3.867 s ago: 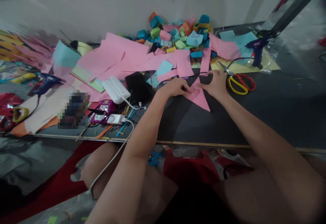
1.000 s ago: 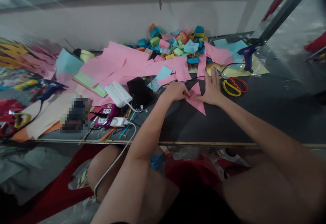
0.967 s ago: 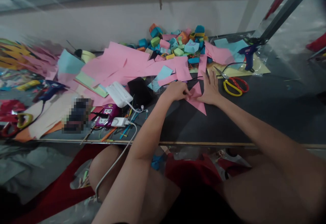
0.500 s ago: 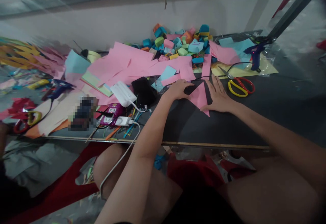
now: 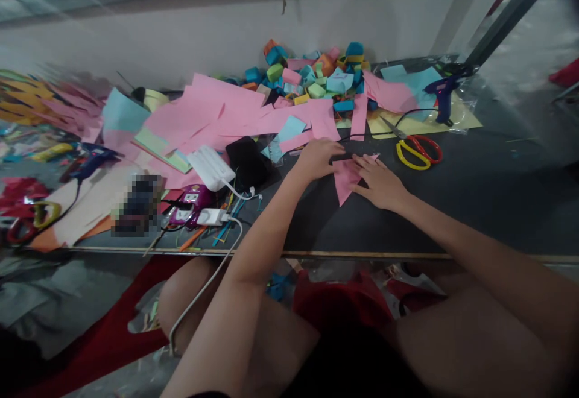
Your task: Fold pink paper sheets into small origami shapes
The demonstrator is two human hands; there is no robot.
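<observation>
A small pink sheet of paper point(image 5: 344, 182), folded to a triangle, lies on the dark tabletop with one corner toward me. On its right part rests my right hand point(image 5: 381, 182), fingers stretched out over the paper and pressing it flat. My left hand point(image 5: 319, 160) is at the paper's upper left edge, thumb and fingers apart, the thumb close to or touching the edge. To the right of my hands lie scissors point(image 5: 418, 152) with one red and one yellow handle. Pink paper strips point(image 5: 323, 119) are just behind my hands.
Folded coloured paper pieces point(image 5: 312, 75) are heaped by the wall. Glue guns stand at right point(image 5: 444, 99) and left point(image 5: 93, 160). Large pink sheets point(image 5: 203, 111), a white power bank point(image 5: 210, 167), a black pouch point(image 5: 248, 161), a purple power strip point(image 5: 192, 202) and a white cable point(image 5: 203, 289) lie leftward.
The pink paper has been turned, its near corner now pointing lower left instead of lower right. My right hand has moved left onto it, closer to my left hand. The view has shifted slightly.
</observation>
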